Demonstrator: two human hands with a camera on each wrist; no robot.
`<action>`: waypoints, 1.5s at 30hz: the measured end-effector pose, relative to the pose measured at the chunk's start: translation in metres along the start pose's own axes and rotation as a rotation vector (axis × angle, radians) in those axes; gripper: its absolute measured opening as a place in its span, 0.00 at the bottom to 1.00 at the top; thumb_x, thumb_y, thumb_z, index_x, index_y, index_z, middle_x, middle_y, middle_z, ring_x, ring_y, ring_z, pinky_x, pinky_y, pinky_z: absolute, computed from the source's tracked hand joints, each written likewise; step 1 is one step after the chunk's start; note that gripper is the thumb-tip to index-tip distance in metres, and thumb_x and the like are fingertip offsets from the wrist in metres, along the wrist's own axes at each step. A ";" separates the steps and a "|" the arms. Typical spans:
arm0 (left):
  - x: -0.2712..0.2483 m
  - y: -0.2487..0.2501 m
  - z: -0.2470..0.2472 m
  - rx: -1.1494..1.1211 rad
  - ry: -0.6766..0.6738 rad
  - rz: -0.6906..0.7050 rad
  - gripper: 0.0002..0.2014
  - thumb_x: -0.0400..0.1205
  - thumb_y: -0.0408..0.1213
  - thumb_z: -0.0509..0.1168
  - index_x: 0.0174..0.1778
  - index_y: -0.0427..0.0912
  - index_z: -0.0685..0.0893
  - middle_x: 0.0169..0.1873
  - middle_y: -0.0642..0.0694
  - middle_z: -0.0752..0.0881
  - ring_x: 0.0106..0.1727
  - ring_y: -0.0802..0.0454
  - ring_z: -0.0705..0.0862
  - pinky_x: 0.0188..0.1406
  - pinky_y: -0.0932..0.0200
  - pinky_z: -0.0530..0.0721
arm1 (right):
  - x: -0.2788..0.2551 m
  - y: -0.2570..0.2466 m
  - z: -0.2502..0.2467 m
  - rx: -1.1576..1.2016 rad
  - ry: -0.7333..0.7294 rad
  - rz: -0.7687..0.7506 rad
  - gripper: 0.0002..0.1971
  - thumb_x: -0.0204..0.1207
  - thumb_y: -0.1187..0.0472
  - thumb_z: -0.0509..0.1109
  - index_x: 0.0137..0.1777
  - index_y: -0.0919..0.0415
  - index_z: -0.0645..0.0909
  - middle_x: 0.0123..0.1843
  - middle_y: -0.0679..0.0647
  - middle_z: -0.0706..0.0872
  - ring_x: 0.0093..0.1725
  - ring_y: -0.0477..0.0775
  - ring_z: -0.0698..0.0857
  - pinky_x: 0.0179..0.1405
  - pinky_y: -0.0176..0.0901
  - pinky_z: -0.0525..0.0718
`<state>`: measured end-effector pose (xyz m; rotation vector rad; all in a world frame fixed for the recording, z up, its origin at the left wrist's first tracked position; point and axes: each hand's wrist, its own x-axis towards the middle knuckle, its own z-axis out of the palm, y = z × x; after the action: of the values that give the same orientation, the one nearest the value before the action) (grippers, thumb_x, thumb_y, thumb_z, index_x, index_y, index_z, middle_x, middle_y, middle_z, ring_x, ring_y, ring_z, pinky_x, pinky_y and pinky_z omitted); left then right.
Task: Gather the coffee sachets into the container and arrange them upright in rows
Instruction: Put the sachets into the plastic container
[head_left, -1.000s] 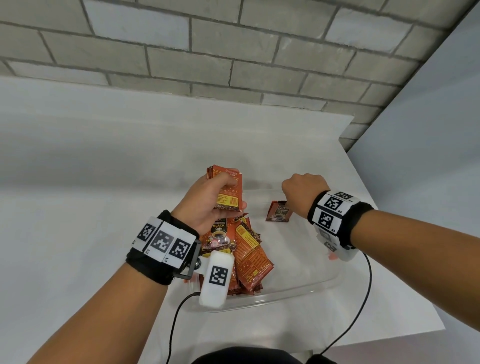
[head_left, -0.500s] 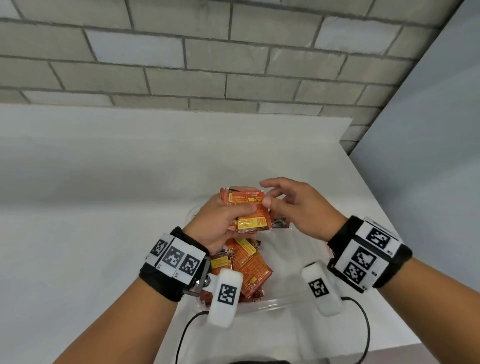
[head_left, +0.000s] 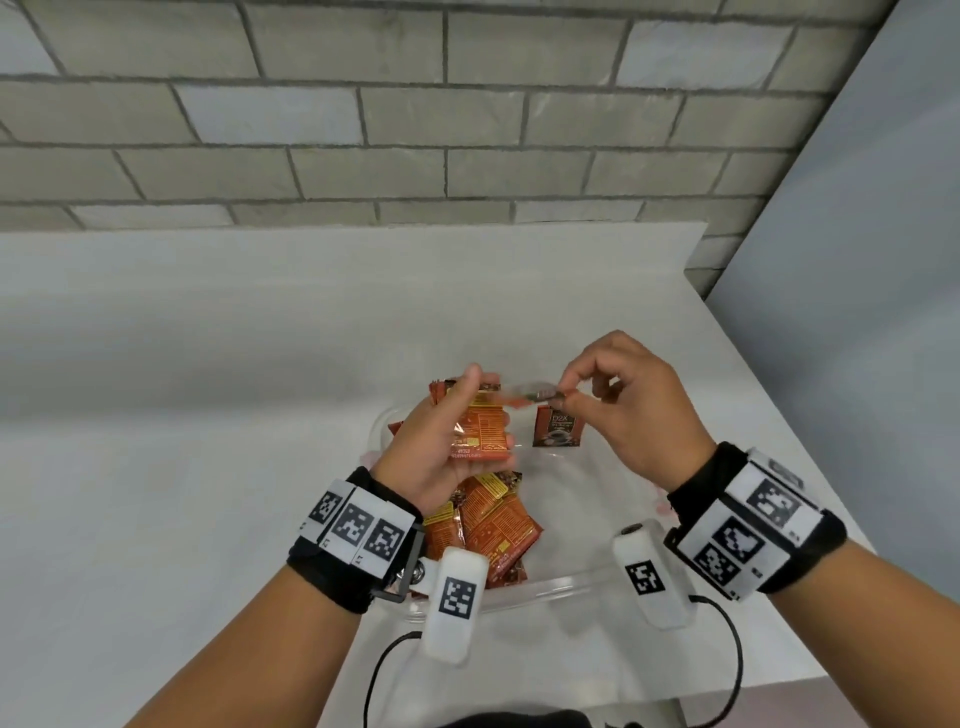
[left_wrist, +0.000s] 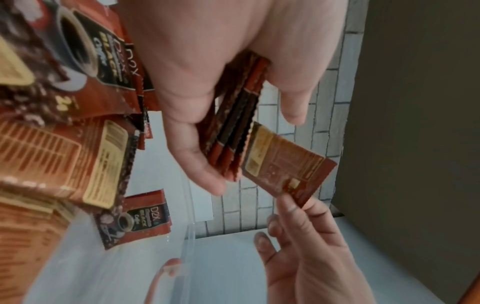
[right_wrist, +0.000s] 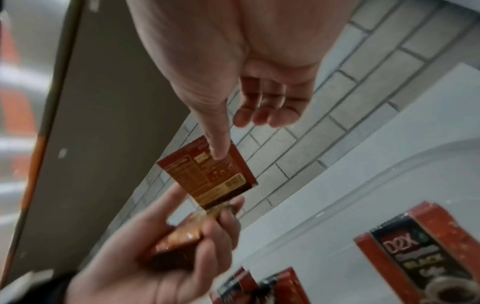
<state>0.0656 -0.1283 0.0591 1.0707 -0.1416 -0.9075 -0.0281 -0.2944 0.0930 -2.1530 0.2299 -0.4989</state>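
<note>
My left hand (head_left: 467, 421) grips a stack of orange coffee sachets (head_left: 480, 434) above the clear container (head_left: 571, 582). The right hand (head_left: 566, 397) pinches a single sachet (head_left: 535, 397) by one corner, seen edge-on beside the top of the stack. In the left wrist view that single sachet (left_wrist: 285, 164) still touches the stack (left_wrist: 233, 127); in the right wrist view my thumb lies on it (right_wrist: 207, 174). One dark-faced sachet (head_left: 558, 427) stands upright at the container's far side. A loose pile of sachets (head_left: 493, 525) lies in its left half.
The container sits on a white table (head_left: 208, 467) whose right edge is close to my right wrist. A grey brick wall (head_left: 467, 130) rises behind and a pale panel (head_left: 857, 312) stands to the right. The container's right half shows a bare floor.
The right hand left the upright sachet at the far side, came over to the left hand's stack, and now pinches one sachet and draws it off to the right.
</note>
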 end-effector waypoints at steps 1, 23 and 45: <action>-0.001 0.000 0.001 -0.029 0.001 0.001 0.20 0.73 0.46 0.68 0.58 0.42 0.84 0.45 0.38 0.88 0.39 0.45 0.89 0.39 0.47 0.89 | -0.004 0.001 0.002 -0.030 -0.030 -0.025 0.11 0.66 0.70 0.79 0.35 0.53 0.83 0.39 0.45 0.76 0.33 0.41 0.73 0.34 0.26 0.71; 0.009 0.005 0.003 -0.053 -0.038 0.079 0.22 0.73 0.33 0.69 0.66 0.39 0.81 0.56 0.34 0.88 0.50 0.40 0.89 0.47 0.41 0.87 | 0.017 -0.005 0.005 0.022 -0.174 0.274 0.14 0.80 0.65 0.67 0.52 0.40 0.80 0.42 0.55 0.83 0.38 0.52 0.83 0.36 0.45 0.82; 0.020 0.017 -0.028 -0.091 0.080 0.107 0.11 0.81 0.31 0.65 0.57 0.45 0.85 0.39 0.41 0.85 0.36 0.45 0.86 0.40 0.49 0.87 | 0.057 0.033 0.017 -1.004 -0.716 0.201 0.11 0.77 0.65 0.66 0.55 0.55 0.85 0.54 0.56 0.84 0.49 0.58 0.82 0.38 0.40 0.71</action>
<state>0.1025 -0.1196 0.0526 1.0043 -0.0893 -0.7669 0.0313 -0.3206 0.0726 -3.0482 0.3228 0.6690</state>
